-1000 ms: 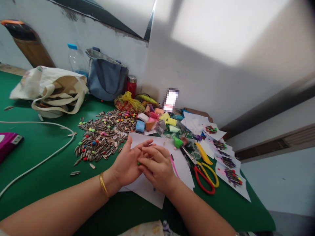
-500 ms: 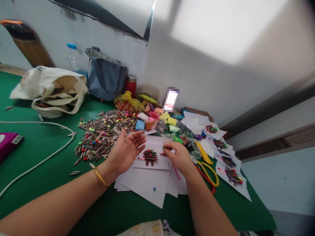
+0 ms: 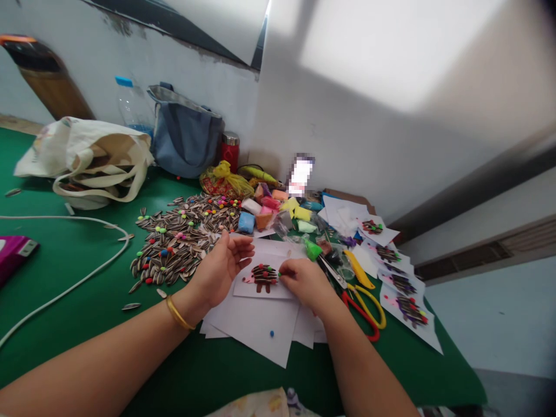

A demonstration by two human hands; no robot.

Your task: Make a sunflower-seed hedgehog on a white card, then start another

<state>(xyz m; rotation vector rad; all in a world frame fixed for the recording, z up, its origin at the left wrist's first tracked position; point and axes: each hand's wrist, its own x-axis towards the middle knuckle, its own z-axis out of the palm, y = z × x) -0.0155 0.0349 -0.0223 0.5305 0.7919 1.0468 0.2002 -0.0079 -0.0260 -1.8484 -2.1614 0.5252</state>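
My left hand (image 3: 221, 269) hovers palm up with its fingers spread, just left of a small white card (image 3: 264, 284) that bears a brown seed-covered figure (image 3: 263, 274). My right hand (image 3: 303, 280) rests on the card's right edge, fingers pinched on a tiny green clay ball beside the figure. The card lies on a stack of white paper sheets (image 3: 260, 324). A heap of sunflower seeds (image 3: 182, 240) dotted with coloured clay balls spreads left of my left hand.
Coloured clay blocks (image 3: 269, 211), red and yellow scissors (image 3: 362, 304), a yellow knife and finished cards (image 3: 402, 286) lie to the right. Cloth bags (image 3: 91, 159), a bottle and a red flask stand at the back. A white cable (image 3: 65, 249) crosses the green table.
My hands came apart from rolling together over the paper. The card with the figure came into view, and my right hand moved with the green ball to the figure's right side.
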